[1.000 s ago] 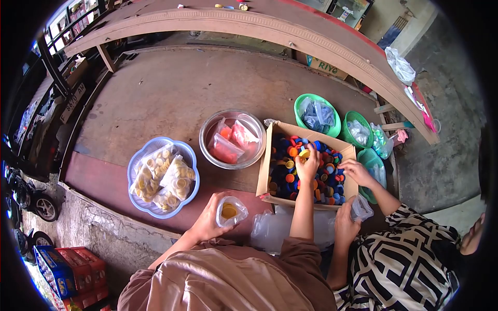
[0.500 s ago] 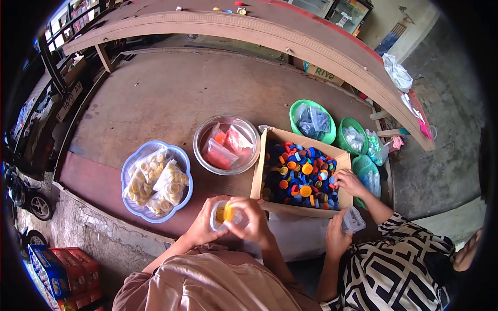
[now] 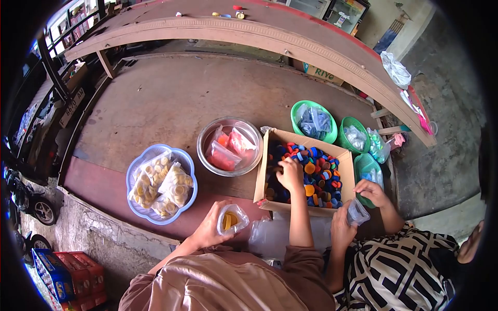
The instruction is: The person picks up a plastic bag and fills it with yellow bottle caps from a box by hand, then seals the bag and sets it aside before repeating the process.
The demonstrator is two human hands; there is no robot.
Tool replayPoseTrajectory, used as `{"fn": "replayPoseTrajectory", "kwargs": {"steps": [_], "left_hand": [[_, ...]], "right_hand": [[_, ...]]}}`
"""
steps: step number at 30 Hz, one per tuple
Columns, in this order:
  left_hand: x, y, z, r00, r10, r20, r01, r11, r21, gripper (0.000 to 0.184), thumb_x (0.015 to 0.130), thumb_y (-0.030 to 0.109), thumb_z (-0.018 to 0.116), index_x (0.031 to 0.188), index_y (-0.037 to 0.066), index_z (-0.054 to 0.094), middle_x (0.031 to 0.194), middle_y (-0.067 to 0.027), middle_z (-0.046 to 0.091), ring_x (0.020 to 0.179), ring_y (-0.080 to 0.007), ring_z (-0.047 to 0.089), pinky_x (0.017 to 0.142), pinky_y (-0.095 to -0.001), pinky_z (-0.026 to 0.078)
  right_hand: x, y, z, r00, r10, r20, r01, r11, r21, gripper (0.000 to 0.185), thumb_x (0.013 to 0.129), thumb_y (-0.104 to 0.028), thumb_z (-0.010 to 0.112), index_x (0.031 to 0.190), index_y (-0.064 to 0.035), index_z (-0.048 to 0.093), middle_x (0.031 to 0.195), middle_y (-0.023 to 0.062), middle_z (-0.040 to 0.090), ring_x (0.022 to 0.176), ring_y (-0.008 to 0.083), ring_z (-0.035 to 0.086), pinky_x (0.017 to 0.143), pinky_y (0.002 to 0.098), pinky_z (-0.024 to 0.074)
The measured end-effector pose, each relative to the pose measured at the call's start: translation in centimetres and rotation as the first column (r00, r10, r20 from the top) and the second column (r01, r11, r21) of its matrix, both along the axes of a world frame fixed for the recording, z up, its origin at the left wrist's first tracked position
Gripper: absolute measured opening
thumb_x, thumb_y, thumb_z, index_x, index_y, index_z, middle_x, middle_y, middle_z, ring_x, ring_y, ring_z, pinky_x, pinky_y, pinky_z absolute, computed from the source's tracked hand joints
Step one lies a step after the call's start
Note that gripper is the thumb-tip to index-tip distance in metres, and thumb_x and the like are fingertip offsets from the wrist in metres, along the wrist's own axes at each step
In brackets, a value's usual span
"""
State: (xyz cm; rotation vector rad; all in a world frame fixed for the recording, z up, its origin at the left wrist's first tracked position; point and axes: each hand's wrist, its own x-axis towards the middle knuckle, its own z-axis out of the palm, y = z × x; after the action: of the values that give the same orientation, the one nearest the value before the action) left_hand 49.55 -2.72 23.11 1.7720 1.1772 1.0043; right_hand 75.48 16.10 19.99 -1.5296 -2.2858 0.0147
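Note:
My left hand [image 3: 211, 227] is wrapped round a clear plastic bag [image 3: 239, 213] with yellow caps inside, its mouth open. My right hand [image 3: 291, 174] reaches into the left part of a cardboard box [image 3: 261, 179] of mixed bottle caps [image 3: 309, 168]. Its fingertips are bent down among the caps, and what they pinch, if anything, is hidden. At the box's right side, a co-worker's hand [image 3: 343, 226] holds another clear bag [image 3: 358, 212], and the co-worker's other hand [image 3: 371, 193] is near that bag's mouth.
A blue basket [image 3: 193, 193] holds bags of yellowish caps. Beside it, a metal bowl [image 3: 203, 161] holds bags of red caps. Green baskets [image 3: 340, 136] with bagged caps stand behind and right of the box. Clear plastic sheeting [image 3: 262, 239] lies before the box. A raised ledge [image 3: 207, 27] crosses behind.
My right hand has gone from the bag in my left hand back into the box. The co-worker's right hand has moved from the box to near their own bag.

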Motion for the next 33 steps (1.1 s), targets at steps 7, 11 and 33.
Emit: {"fn": "replayPoseTrajectory", "kwargs": {"steps": [7, 11, 33], "left_hand": [[-0.3, -0.3, -0.1, 0.997, 0.059, 0.039, -0.056, 0.995, -0.079, 0.079, 0.061, 0.015, 0.077, 0.126, 0.002, 0.033, 0.116, -0.0164, 0.044, 0.110, -0.0300, 0.047, 0.092, -0.0372, 0.039], [-0.2, -0.2, 0.0, 0.998, 0.052, 0.042, -0.047, 0.992, -0.119, 0.080, 0.060, 0.012, 0.075, 0.126, 0.002, 0.031, 0.118, -0.0172, 0.042, 0.112, -0.0339, 0.044, 0.095, -0.0386, 0.037], [0.0, -0.2, 0.0, 1.000, -0.012, 0.007, 0.012, 0.997, -0.078, 0.080, 0.060, 0.015, 0.077, 0.125, 0.002, 0.032, 0.118, -0.0185, 0.043, 0.111, -0.0354, 0.045, 0.095, -0.0398, 0.038]], "right_hand": [[0.9, -0.8, -1.6, 0.942, -0.037, -0.333, 0.061, 0.996, 0.061, 0.014, 0.063, -0.006, 0.071, 0.071, -0.0029, 0.060, 0.072, 0.0108, 0.058, 0.066, 0.0292, 0.057, 0.062, 0.0361, 0.0457], [1.7, -0.6, -2.1, 0.665, -0.161, -0.729, 0.323, 0.943, 0.086, 0.014, 0.077, -0.009, 0.069, 0.087, 0.0004, 0.064, 0.074, 0.0042, 0.064, 0.060, 0.0081, 0.058, 0.052, 0.0230, 0.0456], [-4.1, -8.4, 7.6, 0.784, 0.112, -0.611, -0.142, 0.990, -0.001, 0.015, 0.070, -0.009, 0.066, 0.085, -0.0055, 0.066, 0.084, 0.0075, 0.061, 0.076, 0.0233, 0.062, 0.067, 0.0312, 0.0509]]}}
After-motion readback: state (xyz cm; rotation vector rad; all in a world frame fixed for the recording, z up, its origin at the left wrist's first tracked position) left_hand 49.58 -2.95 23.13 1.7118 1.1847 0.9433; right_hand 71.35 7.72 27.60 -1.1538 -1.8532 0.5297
